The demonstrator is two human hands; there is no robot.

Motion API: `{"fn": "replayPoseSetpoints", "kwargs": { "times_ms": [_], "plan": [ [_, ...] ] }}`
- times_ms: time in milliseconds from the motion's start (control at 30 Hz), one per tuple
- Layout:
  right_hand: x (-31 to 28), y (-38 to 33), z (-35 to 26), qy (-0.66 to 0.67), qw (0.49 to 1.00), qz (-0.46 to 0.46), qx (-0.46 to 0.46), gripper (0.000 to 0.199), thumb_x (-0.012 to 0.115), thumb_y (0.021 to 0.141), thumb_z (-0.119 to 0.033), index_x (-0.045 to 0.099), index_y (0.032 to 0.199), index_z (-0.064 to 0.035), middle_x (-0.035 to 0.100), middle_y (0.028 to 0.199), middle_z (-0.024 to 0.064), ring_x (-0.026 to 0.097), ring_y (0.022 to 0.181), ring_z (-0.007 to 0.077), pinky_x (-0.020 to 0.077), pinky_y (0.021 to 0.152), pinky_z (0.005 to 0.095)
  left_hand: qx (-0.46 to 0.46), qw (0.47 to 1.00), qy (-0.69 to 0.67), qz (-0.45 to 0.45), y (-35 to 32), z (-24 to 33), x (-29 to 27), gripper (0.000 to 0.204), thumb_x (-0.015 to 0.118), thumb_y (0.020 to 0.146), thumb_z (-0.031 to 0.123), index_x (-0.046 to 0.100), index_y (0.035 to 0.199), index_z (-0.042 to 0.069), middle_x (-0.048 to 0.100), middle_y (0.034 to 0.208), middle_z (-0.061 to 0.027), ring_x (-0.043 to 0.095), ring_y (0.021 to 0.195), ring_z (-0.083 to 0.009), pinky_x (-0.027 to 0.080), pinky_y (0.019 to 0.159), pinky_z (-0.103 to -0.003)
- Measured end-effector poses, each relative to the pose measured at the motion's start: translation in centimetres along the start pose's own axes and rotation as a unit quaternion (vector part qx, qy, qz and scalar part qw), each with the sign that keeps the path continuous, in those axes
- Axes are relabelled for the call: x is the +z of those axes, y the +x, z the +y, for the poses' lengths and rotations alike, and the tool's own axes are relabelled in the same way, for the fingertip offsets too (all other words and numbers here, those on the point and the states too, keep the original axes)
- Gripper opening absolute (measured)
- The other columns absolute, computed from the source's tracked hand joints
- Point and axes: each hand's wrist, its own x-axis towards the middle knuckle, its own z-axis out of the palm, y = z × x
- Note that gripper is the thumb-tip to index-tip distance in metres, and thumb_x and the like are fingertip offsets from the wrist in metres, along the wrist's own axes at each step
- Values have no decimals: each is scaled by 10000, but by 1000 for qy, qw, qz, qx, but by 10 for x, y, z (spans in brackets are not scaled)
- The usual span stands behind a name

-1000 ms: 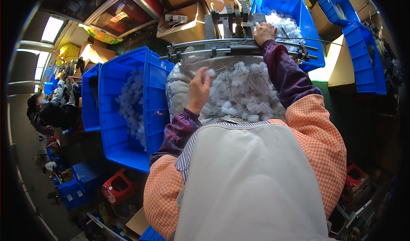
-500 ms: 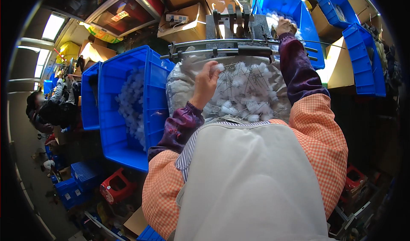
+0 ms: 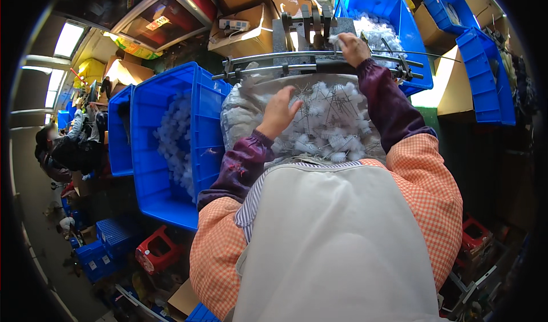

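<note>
On the heap of small white wire-stemmed brushes (image 3: 328, 122), left hand (image 3: 278, 113) rests, fingers spread for picking. Right hand (image 3: 353, 48), fingers pinched on one brush, reaches the grey metal machine (image 3: 311, 28).

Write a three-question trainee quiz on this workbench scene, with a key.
1. True or false: the left hand rests on the pile of small white bristle brushes.
2. What is the right hand holding? A) a small white piece B) a red stool C) a cardboard box
3. What colour is the big crate to the person's left?

Key: 1 true; 2 A, held up at the machine; 3 blue.
</note>
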Motion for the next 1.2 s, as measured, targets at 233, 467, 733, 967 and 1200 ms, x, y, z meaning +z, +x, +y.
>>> {"fn": "replayPoseSetpoints", "kwargs": {
  "times_ms": [233,467,733,967,1200],
  "plan": [
    [28,36,34,-223,974,5,28,194,525,815,-204,587,986,-134,591,998,46,504,1019,252,404,835,406,-27,986,57,-157,-38,-26,8,281,590,794,244,580,1002,55,589,926,-187,559,868,-353,450,761,-419],
    [36,40,41,-202,979,-19,-8,194,510,817,-215,574,982,-134,586,1011,41,487,1039,250,350,861,385,-42,997,-1,-57,-38,-18,0,156,578,810,177,590,894,46,550,861,-159,552,822,-344,438,699,-421],
    [35,38,37,-188,982,-4,4,207,503,826,-227,565,986,-112,588,1041,55,479,1055,247,327,869,385,-70,997,6,13,-39,-17,-6,155,551,843,206,590,893,65,527,872,-154,528,816,-344,430,694,-415],
    [29,46,36,-160,982,-50,85,246,510,835,-300,613,1023,-180,584,1099,27,466,1091,215,287,918,422,-70,995,37,56,-32,-14,-10,166,449,861,170,550,903,45,517,883,-179,508,842,-353,409,730,-427],
    [16,23,28,-240,961,-34,133,348,539,783,-384,628,1038,-165,525,1152,66,378,1149,270,240,964,452,-41,995,-21,85,-30,-13,-17,166,431,784,62,523,914,13,509,894,-166,498,874,-323,401,780,-392]
  ]
}}
